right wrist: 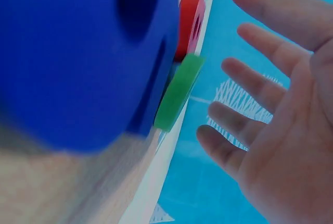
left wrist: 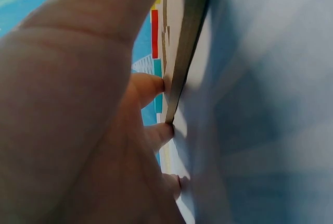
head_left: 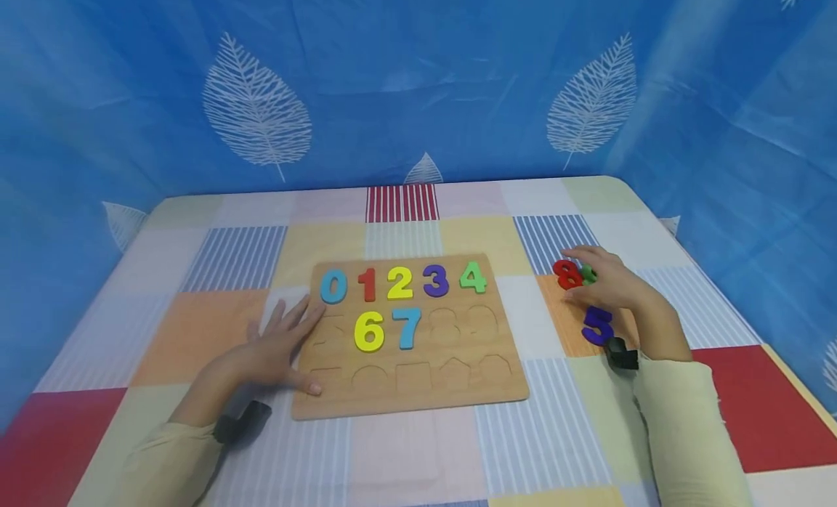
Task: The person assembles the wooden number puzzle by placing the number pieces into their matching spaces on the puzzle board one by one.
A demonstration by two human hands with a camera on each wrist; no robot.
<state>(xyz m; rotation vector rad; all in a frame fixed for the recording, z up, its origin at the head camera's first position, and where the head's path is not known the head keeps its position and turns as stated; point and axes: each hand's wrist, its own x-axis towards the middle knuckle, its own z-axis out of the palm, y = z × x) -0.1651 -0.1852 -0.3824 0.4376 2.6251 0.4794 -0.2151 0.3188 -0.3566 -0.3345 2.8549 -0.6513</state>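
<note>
My left hand (head_left: 271, 351) rests at the left edge of a wooden number puzzle board (head_left: 412, 399), fingers spread and thumb on its lower left part. In the left wrist view, fingertips touch the board's edge (left wrist: 188, 36). My right hand (head_left: 615, 282) hovers over loose number pieces at the right, its fingers extended and apart from them in the right wrist view. Under and beside it lie a red 8 (head_left: 567, 274), a green piece (head_left: 589, 275) partly hidden by the hand, and a purple-blue 5 (head_left: 596, 322), which looms large and blurred (right wrist: 62, 78) in the right wrist view.
Seated in the board are a blue 0 (head_left: 325, 286), red 1 (head_left: 370, 285), yellow 2 (head_left: 400, 294), purple 3 (head_left: 442, 282), green 4 (head_left: 479, 280), yellow 6 (head_left: 360, 333) and blue 7 (head_left: 408, 333). Other recesses show bare wood. A patchwork cloth (head_left: 418, 456) covers the table.
</note>
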